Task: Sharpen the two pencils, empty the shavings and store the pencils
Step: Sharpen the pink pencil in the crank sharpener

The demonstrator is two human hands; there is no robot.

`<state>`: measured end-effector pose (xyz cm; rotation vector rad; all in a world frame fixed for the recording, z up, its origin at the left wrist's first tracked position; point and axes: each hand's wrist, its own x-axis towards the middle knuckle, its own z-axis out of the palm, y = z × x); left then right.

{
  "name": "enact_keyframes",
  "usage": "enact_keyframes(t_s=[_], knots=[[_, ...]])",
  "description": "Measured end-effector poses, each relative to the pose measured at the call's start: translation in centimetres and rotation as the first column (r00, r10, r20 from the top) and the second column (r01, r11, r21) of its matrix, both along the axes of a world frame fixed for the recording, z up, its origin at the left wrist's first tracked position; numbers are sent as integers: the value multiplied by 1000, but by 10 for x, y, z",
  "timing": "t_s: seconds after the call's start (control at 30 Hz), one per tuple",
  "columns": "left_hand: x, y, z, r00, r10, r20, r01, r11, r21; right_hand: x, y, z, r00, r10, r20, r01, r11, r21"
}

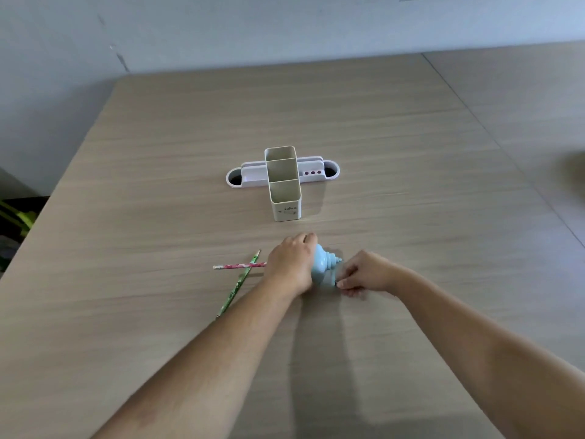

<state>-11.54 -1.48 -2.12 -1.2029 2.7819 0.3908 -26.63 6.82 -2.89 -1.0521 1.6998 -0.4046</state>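
Blue sharpener (323,267) gripped by left hand (292,264); right hand (364,274) pinches its crank. Pink pencil (239,266) crosses green pencil (240,282) on table (158,185).

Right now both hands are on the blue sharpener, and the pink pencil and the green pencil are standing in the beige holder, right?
Not quite. In the head view both hands, left hand and right hand, are on the blue sharpener, but the pink pencil and green pencil lie crossed on the table, not in the beige holder.
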Motion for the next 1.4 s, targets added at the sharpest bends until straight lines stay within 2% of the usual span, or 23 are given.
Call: enact_keyframes(t_s=[0.03, 0.07, 0.23, 0.3, 0.37, 0.43, 0.5, 0.57, 0.6, 0.67, 0.73, 0.8, 0.9, 0.97, 1.03, 1.1, 1.17, 1.2, 1.27, 1.3, 1.33, 1.4], knots=[[0, 0, 1, 1000, -4, -2, 4, 1000, 8, -4, 3, 7, 992, 11, 125, -16, 999, 41], [-1, -1, 2, 1000, -7, -2, 7, 1000, 26, -10, 1, 14, 983, 8, 182, -17, 999, 48], [-1, -7, 6, 1000, 7, 4, -7, 998, 63, -15, -8, 37, 980, -63, 187, 74, 996, -58], [1, -8, 6, 1000, -11, 10, 11, 999, 36, -11, -9, 37, 953, -160, 257, 198, 972, -128], [2, -7, 5, 999, -29, 21, 29, 999, 17, -10, -18, 32, 898, -307, 316, 379, 903, -201], [1, -6, 5, 999, -30, 33, 29, 999, 18, -10, -33, 19, 864, -412, 291, 484, 839, -249], [0, -7, 5, 999, -19, 35, 18, 1000, 23, -7, -43, 0, 890, -435, 134, 455, 847, -275], [0, -7, 4, 1000, -4, 30, 4, 1000, 24, 0, -36, -18, 921, -384, -61, 359, 900, -247], [0, -7, 3, 1000, 2, 24, -3, 1000, 15, 3, -27, -19, 941, -329, -76, 310, 931, -193], [1, -6, 2, 1000, 9, 18, -9, 1000, 0, 3, -6, -8, 982, -174, 68, 178, 983, -52], [2, -6, 3, 1000, -5, 10, 4, 1000, 5, -4, 2, 18, 962, -81, 262, 85, 996, -2], [3, -6, 7, 999, -34, 16, 33, 999, 13, -14, -11, 35, 937, -147, 316, 185, 978, -93], [4, -5, 10, 999, -40, 33, 39, 999, 20, -13, -42, 23, 882, -404, 243, 452, 871, -191], [3, -5, 8, 999, -17, 37, 17, 1000, -2, -5, -47, -5, 892, -446, 67, 449, 863, -231], [1, -5, 6, 999, 1, 34, -1, 1000, -14, 3, -33, -24, 924, -377, -70, 359, 914, -191], [1, -6, 4, 1000, 2, 30, -1, 1000, -25, 4, -13, -21, 970, -245, 1, 244, 968, -54], [2, -6, 4, 1000, -7, 27, 7, 1000, -21, 0, -1, 2, 960, -159, 228, 141, 986, 93], [2, -6, 5, 1000, -18, 25, 18, 1000, -20, -4, -1, 16, 929, -180, 325, 150, 982, 116], [4, -5, 6, 999, -46, 23, 46, 999, -26, -12, -13, 32, 857, -302, 417, 305, 950, 60], [4, -5, 6, 998, -56, 25, 57, 998, -28, -15, -23, 36, 828, -379, 413, 409, 913, 17], [5, -5, 7, 998, -62, 29, 62, 998, -26, -14, -33, 34, 809, -443, 387, 492, 870, -33], [4, -5, 8, 998, -50, 38, 51, 999, -16, -7, -47, 17, 826, -511, 237, 550, 823, -143]])
